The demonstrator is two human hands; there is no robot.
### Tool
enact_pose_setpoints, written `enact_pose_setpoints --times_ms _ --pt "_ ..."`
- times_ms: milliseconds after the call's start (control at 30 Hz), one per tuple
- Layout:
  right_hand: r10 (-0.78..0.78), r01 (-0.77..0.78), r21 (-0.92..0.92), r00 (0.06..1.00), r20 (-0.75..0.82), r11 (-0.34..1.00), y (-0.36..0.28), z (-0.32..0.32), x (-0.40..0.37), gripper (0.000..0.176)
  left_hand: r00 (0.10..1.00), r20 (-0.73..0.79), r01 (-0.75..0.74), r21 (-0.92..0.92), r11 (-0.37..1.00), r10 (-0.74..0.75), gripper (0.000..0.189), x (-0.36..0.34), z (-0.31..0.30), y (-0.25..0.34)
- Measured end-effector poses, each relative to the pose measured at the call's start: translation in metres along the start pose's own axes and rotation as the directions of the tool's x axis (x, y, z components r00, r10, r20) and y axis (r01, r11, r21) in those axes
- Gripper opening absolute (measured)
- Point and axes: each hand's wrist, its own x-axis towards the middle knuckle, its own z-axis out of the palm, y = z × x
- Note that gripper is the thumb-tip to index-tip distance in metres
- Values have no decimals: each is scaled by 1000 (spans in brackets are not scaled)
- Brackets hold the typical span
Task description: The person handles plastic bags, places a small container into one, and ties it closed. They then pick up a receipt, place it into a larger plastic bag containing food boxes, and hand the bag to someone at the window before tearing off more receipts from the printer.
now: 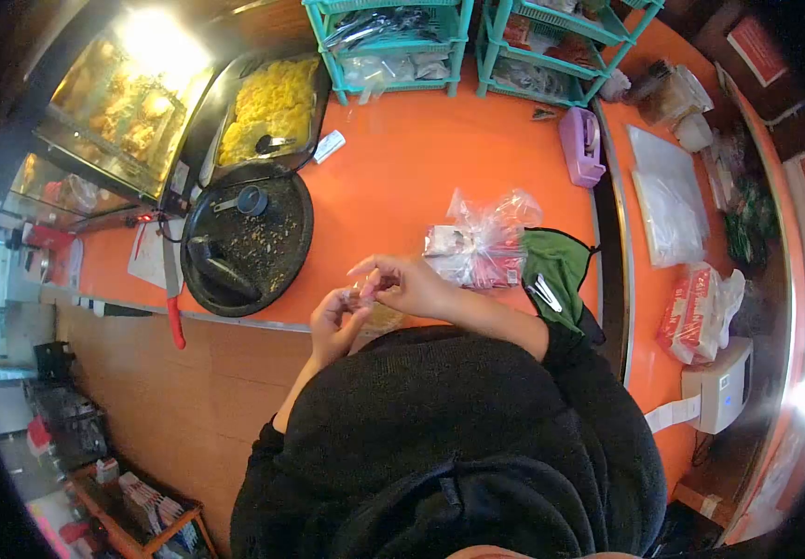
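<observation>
My left hand and right hand meet over the near edge of the orange bench, fingers curled and thumbs close to the fingertips; I can't tell what, if anything, small is pinched between them. Just beyond my right hand, on the bench, sits a crinkled, see-through plastic bag, bunched at its top, with red and white packaging showing through its near part. That packaging bears a small white patch, too small to read. To its right a dark green cloth lies partly under a white, slim, two-pronged tool.

Farther right, a red and white packet carries large sideways lettering I can't make out with certainty. Near it, a pale strip of paper extends from a boxy white machine, its print unreadable. The red sign at the far right has lines of writing, also too blurred to read.
</observation>
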Motion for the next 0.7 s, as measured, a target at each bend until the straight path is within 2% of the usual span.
enact_pose_setpoints --times_ms 100,167,267,367,467,500,600,700 --pt "1 -1 1 999 38 1000 5 4 7 36 998 30 -66 85 994 64 13 1 -7 -15" --pt "33 -34 26 998 56 999 5 6 11 35 1000 9 -18 66 998 18 16 2 -13 -20" --pt "-13 14 -24 1000 22 1000 16 9 18 34 1000 -5 27 46 999 -27 15 3 -22 -16" --pt "-109 111 -198 994 22 974 14 11 20 34 996 -78 59 82 995 -52 14 7 -18 -2" --pt "-43 38 -213 999 -17 976 5 9 21 37 994 -104 62 202 977 -41 14 10 -21 -6" --pt "-21 21 -179 1000 0 984 5 8 20 41 995 -99 57 251 966 -34 14 11 -23 -8" --pt "20 -16 -71 998 61 997 3 4 20 50 998 -23 63 168 984 -60 17 15 -24 1" --pt "26 -27 11 994 104 1000 4 5 19 57 999 49 -27 362 932 10 16 15 -17 12"
